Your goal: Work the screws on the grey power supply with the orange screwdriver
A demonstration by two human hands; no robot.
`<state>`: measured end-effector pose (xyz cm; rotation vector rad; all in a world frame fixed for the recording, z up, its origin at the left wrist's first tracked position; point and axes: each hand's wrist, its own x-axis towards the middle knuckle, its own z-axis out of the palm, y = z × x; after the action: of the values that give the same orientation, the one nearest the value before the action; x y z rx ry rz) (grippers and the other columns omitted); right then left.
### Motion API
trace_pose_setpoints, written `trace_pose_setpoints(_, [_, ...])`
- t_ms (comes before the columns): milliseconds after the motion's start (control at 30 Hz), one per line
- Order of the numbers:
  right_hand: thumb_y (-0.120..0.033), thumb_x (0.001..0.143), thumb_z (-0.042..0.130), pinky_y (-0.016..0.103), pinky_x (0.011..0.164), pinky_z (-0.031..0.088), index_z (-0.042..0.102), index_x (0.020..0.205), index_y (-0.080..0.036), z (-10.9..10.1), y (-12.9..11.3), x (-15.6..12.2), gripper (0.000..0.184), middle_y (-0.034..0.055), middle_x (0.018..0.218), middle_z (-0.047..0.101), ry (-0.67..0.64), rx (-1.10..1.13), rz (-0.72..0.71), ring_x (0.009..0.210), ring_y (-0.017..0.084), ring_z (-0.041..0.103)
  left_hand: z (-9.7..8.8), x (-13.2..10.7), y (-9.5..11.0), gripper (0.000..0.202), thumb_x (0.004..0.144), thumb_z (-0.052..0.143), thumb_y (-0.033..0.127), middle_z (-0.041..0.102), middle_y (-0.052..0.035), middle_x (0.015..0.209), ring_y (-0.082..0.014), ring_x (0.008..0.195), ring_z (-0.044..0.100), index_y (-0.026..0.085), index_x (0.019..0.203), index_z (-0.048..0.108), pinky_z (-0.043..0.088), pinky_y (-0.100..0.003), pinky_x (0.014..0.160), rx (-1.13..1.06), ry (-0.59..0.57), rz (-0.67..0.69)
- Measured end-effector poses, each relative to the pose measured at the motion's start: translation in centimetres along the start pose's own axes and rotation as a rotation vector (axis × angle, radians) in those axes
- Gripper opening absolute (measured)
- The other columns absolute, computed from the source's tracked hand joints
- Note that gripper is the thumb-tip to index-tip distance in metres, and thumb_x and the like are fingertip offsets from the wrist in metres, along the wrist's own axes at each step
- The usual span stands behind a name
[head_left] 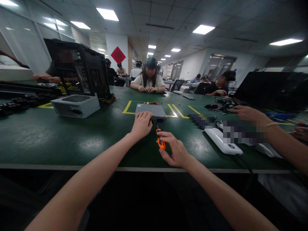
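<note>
A grey computer power supply unit [154, 110] lies on the green table in front of me, its socket side facing me. My left hand [142, 123] grips its near left corner, fingers over the top edge. An orange and black screwdriver [161, 143] is in my right hand [175, 149], held between thumb and fingers. Its thin shaft points away from me at the unit's near face. Whether the tip touches a screw cannot be made out. Behind the unit, a bundle of coloured cables [152, 103] shows.
At left stand a second power supply unit [77, 105] and an open black computer case [83, 69]. A white power bank [222, 140] with a cable lies at right, near a co-worker's hand [250, 114]. Another person [148, 80] sits opposite. Yellow tape [128, 107] marks the table.
</note>
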<state>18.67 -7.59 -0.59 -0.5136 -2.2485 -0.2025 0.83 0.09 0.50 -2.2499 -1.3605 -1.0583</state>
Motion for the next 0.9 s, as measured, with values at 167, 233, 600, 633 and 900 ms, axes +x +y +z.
trace_pose_setpoints(167, [-0.022,0.082,0.046,0.028,0.07,0.051,0.041,0.114,-0.019,-0.2,-0.2,0.2,0.033,0.0157,0.119,0.047,-0.097,-0.143,-0.068,0.095,0.018,0.057,0.2,0.1,0.2,0.029,0.077,0.043,0.016,0.053,-0.006,0.109,-0.0224,0.103,0.044,0.02,0.105,0.049,0.03,-0.037,0.091,0.021,-0.008,-0.011])
trace_pose_setpoints(233, [-0.024,0.082,0.049,0.026,0.067,0.05,0.043,0.111,-0.02,0.0,0.0,0.1,0.031,0.0144,0.118,0.049,-0.083,-0.187,-0.094,0.087,0.015,0.059,0.2,0.1,0.4,0.029,0.077,0.043,0.017,0.053,-0.0068,0.108,-0.0232,0.103,0.043,0.02,0.105,0.049,0.03,-0.038,0.091,0.023,-0.017,-0.027])
trace_pose_setpoints(600, [-0.018,0.082,0.049,0.022,0.064,0.049,0.04,0.109,-0.02,0.2,0.9,-0.3,0.029,0.0138,0.114,0.047,0.097,-0.259,-0.062,0.092,0.014,0.057,0.2,1.2,0.8,0.016,0.078,0.045,0.023,0.051,-0.0086,0.1,-0.0246,0.095,0.044,0.016,0.093,0.047,0.035,-0.037,0.083,0.132,-0.033,-0.016])
trace_pose_setpoints(633, [-0.017,0.081,0.05,0.022,0.064,0.048,0.041,0.11,-0.021,0.0,1.0,0.0,0.031,0.0132,0.114,0.047,0.109,-0.331,-0.105,0.09,0.014,0.057,0.2,1.3,1.0,0.016,0.077,0.046,0.024,0.05,-0.0087,0.1,-0.0249,0.095,0.043,0.016,0.092,0.047,0.035,-0.037,0.082,0.142,-0.037,-0.024])
trace_pose_setpoints(900, [-0.031,0.079,0.055,0.023,0.059,0.04,0.047,0.093,-0.02,-0.5,1.9,2.6,0.019,0.0026,0.075,0.057,0.253,-0.609,-0.1,0.066,0.012,0.051,0.4,1.2,1.1,0.014,0.078,0.046,0.026,0.05,-0.0079,0.099,-0.0248,0.094,0.042,0.017,0.089,0.046,0.034,-0.038,0.081,0.173,-0.032,-0.038])
